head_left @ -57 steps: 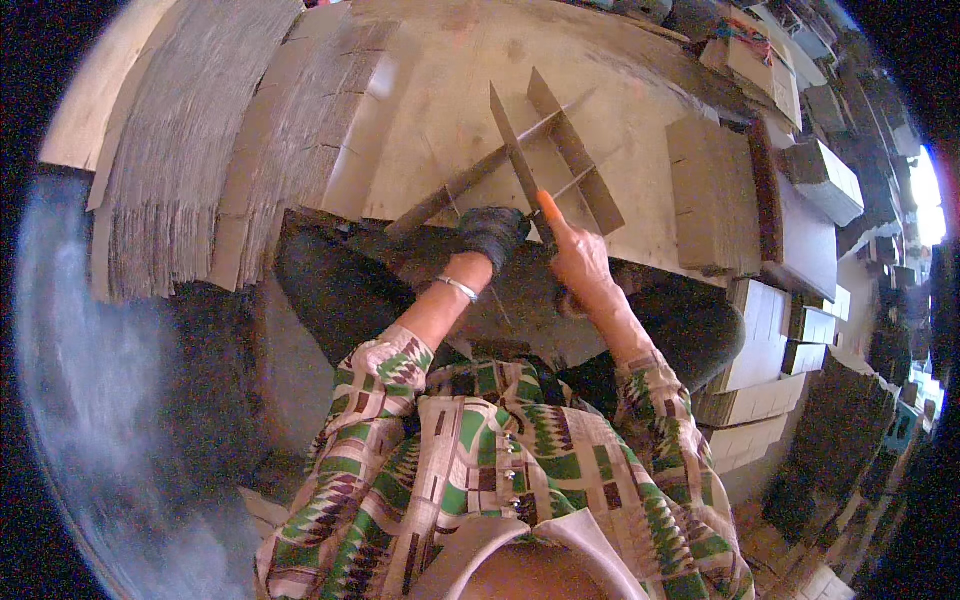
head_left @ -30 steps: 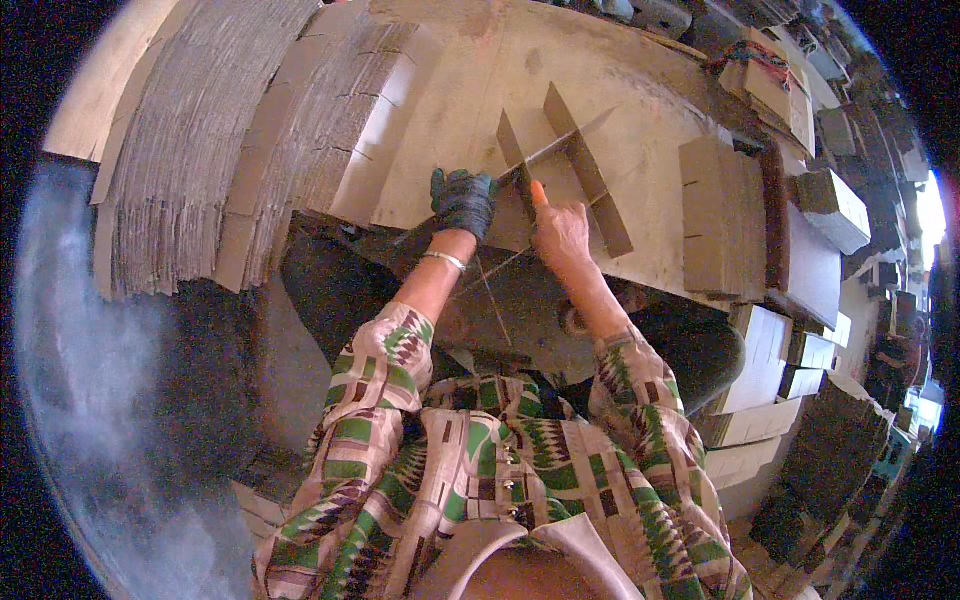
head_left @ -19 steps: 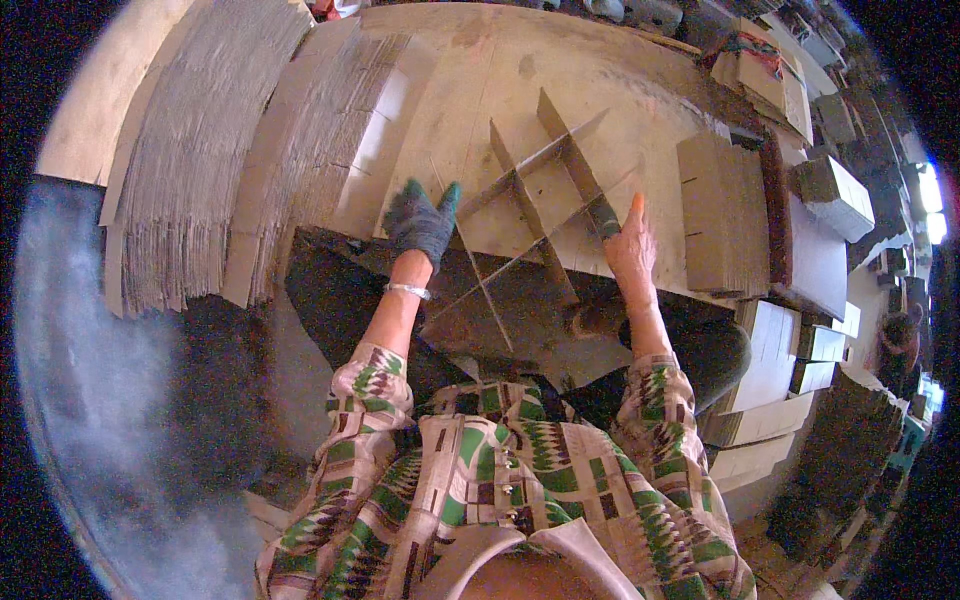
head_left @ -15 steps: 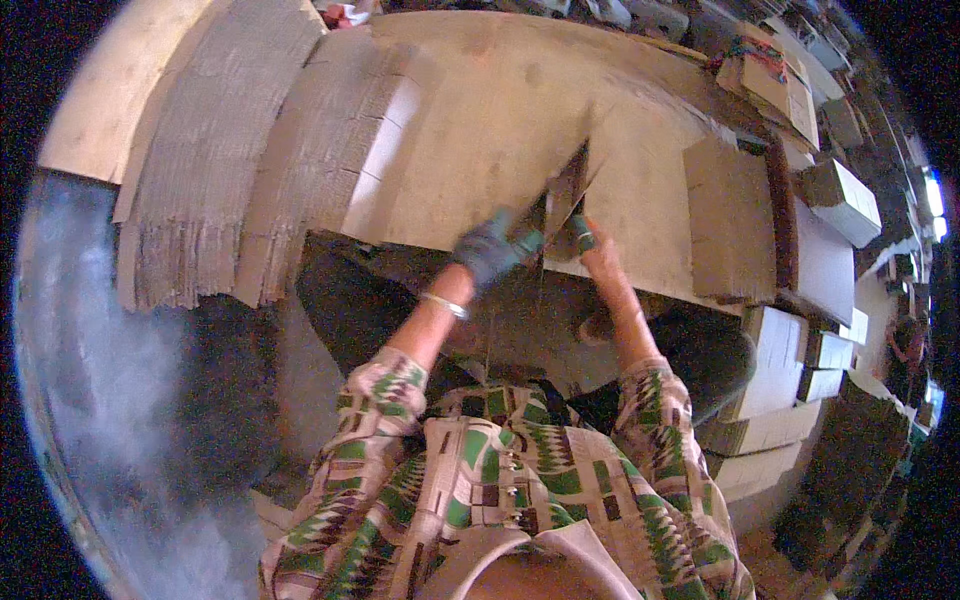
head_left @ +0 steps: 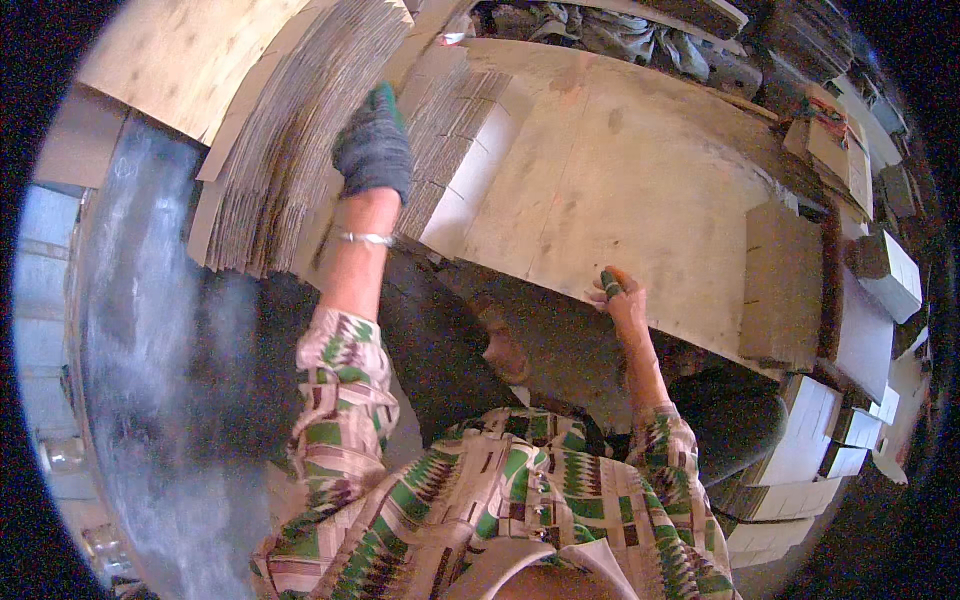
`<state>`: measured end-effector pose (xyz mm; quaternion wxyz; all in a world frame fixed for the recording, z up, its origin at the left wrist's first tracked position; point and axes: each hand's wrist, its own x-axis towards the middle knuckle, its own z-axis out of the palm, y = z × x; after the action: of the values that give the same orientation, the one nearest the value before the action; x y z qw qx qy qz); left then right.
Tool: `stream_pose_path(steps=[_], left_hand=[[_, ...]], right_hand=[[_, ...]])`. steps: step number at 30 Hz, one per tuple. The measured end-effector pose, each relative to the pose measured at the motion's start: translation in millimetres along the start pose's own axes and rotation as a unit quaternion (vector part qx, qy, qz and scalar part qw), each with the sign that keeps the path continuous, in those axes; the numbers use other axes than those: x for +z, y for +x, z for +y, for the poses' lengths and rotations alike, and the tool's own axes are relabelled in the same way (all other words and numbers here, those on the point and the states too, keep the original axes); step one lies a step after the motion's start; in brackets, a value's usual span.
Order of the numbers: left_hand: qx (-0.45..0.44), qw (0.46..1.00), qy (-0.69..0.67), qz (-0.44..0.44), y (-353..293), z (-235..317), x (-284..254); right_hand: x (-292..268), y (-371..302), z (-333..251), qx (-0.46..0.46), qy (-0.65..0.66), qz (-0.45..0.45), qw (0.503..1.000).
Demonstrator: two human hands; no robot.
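My left hand [head_left: 374, 150], in a dark grey glove with green fingertips, is over the gap between two rows of stacked cardboard sheets. Its back faces up, and the fingers are mostly hidden against the cardboard. The larger row of cardboard sheets [head_left: 290, 150] stands on edge to its left; a shorter row of slotted cardboard [head_left: 455, 135] leans to its right. Bare but for a green band on one finger, my right hand [head_left: 622, 290] hovers by the near edge of the wooden board [head_left: 620, 180]. Its fingers are curled together, with nothing visible in them.
A cardboard stack [head_left: 783, 285] stands at the board's right end. More bundled cardboard [head_left: 795, 430] is piled lower right. A pale plywood sheet [head_left: 190, 60] lies far left, above a dusty dark surface [head_left: 150, 330]. Crumpled sheeting [head_left: 640, 40] lies beyond the board.
The dark flat piece between my hands is no longer there. My left hand has swung left and away to the cardboard rows; my right stays near the board's edge. The view has shifted.
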<state>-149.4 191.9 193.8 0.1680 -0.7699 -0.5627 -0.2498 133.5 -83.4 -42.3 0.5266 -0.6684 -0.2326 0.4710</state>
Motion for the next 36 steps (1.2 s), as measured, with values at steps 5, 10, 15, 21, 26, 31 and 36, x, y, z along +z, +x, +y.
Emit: stream_pose_path(steps=[5, 10, 15, 21, 26, 31, 36], left_hand=[[-0.053, 0.956, 0.188, -0.22, -28, -97, 94], [-0.115, 0.966, 0.045, -0.226, -53, -157, 175], [-0.129, 0.959, 0.102, -0.23, -40, -124, 167], [0.036, 0.972, 0.164, -0.166, -116, -44, 97], [0.013, 0.944, 0.176, -0.279, -150, -61, 126], [-0.039, 0.988, -0.026, -0.146, -146, -59, 144], [-0.08, 0.945, -0.201, -0.247, -151, 15, 112]], right_hand=[[21, -25, 24, 0.05, -0.025, -0.064, 0.996], [8, -27, 48, -0.034, -0.158, -0.103, 0.981], [-33, -11, 17, -0.207, -0.358, -0.002, 0.91], [-144, -33, -76, -0.263, -0.653, 0.289, 0.648], [-244, -42, -90, 0.048, -0.728, 0.31, 0.609], [-274, -63, -100, -0.028, -0.637, 0.388, 0.665], [-187, -60, -107, -0.259, -0.45, 0.34, 0.784]])
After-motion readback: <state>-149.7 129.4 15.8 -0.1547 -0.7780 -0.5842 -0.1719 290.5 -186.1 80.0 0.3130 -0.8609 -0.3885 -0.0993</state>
